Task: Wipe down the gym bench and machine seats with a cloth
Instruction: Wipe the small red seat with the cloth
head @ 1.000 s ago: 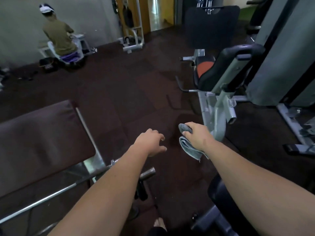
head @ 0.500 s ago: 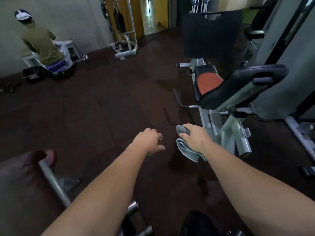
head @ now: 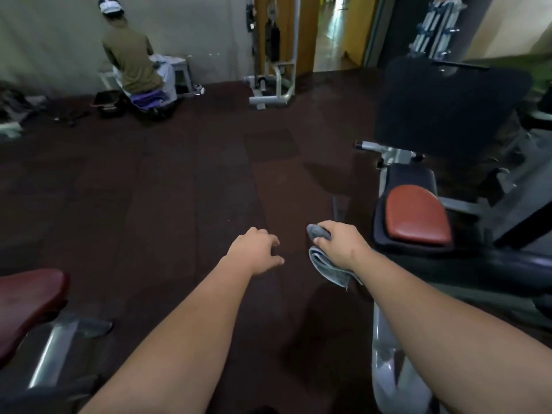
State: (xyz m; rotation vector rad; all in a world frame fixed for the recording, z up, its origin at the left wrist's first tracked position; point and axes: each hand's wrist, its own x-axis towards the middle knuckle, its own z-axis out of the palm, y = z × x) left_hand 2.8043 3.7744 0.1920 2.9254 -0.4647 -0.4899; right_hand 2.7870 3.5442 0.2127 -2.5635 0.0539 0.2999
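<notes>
Right hand [head: 340,245] grips a folded grey cloth [head: 328,268], fingers curled round it, in the air just left of the rust-red padded machine seat [head: 418,216]. Left hand [head: 254,252], further left of that seat, hangs loosely curled and holds nothing. The step appears to be the approach. Next, the cloth must swing right and press flat onto the pad.

A grey folded cloth [head: 328,268] is bunched in the curled fingers of the right hand [head: 343,246], with its loose end drooping below the wrist. A black padded machine seat with an orange-red oval centre [head: 418,218] lies flat just right of that hand. A dark red padded bench [head: 27,300] sits well left of the left hand [head: 254,252].
</notes>
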